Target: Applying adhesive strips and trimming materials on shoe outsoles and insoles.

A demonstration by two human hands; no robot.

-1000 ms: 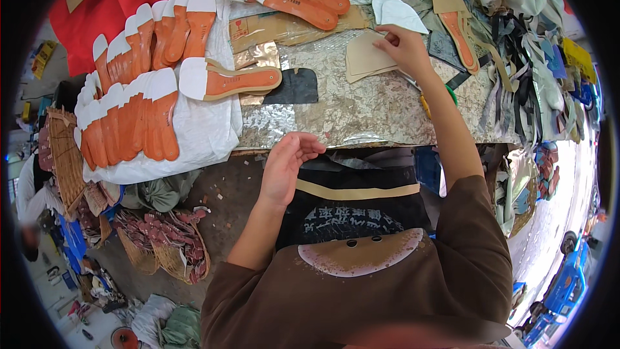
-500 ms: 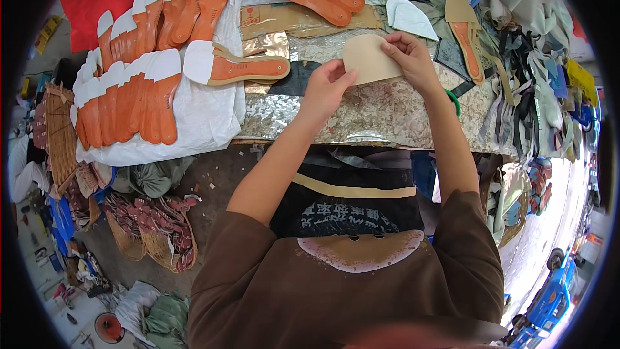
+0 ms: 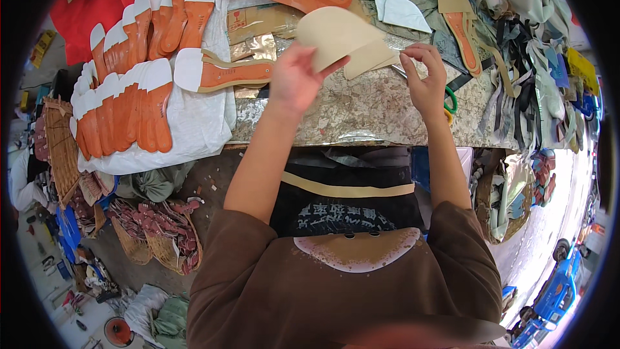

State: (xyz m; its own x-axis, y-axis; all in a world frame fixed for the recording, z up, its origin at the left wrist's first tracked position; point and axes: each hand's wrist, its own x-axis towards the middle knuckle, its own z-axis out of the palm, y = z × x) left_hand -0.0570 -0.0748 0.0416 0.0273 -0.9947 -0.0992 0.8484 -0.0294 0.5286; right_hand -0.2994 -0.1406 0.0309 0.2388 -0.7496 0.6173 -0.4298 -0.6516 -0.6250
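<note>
Left hand (image 3: pixel 294 81): a beige, round-ended thin sheet (image 3: pixel 336 32) is pinched above the bench (image 3: pixel 361 116), back from its front edge.
Right hand (image 3: pixel 426 81): held at lower beige sheets (image 3: pixel 369 61); whether pinching cannot be told.
Sheet separation: seemingly in hand.
Next grip: light, unbending pressure is probably needed.

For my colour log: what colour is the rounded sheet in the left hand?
The rounded sheet in the left hand is beige, clearest in the head view.
</note>
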